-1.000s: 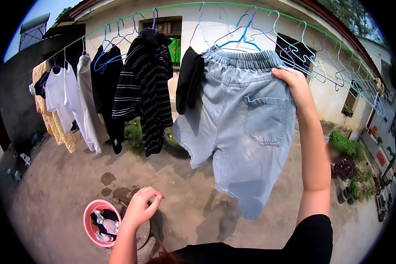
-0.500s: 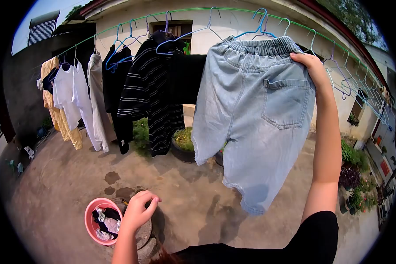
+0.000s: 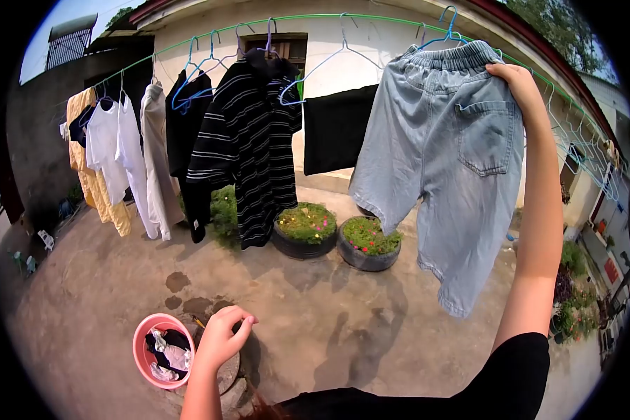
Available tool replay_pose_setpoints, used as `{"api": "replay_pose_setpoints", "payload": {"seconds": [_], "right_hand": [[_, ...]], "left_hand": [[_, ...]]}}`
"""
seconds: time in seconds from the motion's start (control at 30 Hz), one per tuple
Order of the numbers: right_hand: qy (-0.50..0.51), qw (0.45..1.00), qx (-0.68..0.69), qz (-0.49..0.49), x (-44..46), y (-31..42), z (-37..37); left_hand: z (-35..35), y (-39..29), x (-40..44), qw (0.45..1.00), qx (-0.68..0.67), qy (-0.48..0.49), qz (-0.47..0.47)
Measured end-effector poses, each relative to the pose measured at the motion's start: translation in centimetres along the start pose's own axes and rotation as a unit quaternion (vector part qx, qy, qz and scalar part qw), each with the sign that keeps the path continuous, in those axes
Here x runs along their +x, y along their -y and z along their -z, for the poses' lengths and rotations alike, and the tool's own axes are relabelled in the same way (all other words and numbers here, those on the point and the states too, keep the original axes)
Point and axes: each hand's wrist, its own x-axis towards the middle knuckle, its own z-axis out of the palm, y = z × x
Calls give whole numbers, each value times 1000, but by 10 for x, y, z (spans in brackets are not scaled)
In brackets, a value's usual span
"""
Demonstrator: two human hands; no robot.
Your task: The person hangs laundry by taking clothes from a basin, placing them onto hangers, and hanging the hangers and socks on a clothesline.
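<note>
Light-blue denim shorts (image 3: 444, 150) with an elastic waist hang from a blue hanger (image 3: 449, 31) on the green line. My right hand (image 3: 512, 82) grips their waistband at the right corner, thumb on the near side and the other fingers hidden behind the cloth. Low in front of me, my left hand (image 3: 225, 334) is loosely curled, with nothing visible in it. Below and left of that hand sits a pink bucket (image 3: 141, 353) with dark and pale wet clothes (image 3: 175, 357) in it. A folded black cloth (image 3: 337, 133) hangs just left of the shorts.
Along the green line (image 3: 371, 17) hang a striped black shirt (image 3: 248, 140), white clothes (image 3: 112, 140) and yellow trousers (image 3: 94, 175). Several bare hangers (image 3: 584, 150) bunch at the right. Planters (image 3: 371, 259) with flowers stand on the ground behind the shorts.
The shorts and their hanger have shifted right along the line with my right hand. More of the black cloth and the planters now shows. My left hand stays nearly in place, curled slightly more.
</note>
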Motion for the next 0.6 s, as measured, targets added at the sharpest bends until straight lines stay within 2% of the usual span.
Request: {"api": "replay_pose_setpoints", "payload": {"seconds": [0.07,0.33,0.4,0.47,0.53,0.6], "right_hand": [[-19,1000,-5,12,6,0,-4],[-78,980,-170,73,77,-9,-64],[-54,980,-188,49,89,-18,-87],[-15,963,-267,16,89,-29,-116],[90,928,-360,32,64,-25,-142],[152,921,-356,39,36,-20,-156]], "left_hand": [[-5,-4,-2,1000,2,0,-5],[-16,-16,0,1000,-15,4,2],[-18,-18,-2,1000,-21,3,7],[-19,-16,-4,1000,-26,-1,16],[-19,-15,-10,999,-28,-10,29],[-16,-15,-12,998,-27,-16,48]]}}
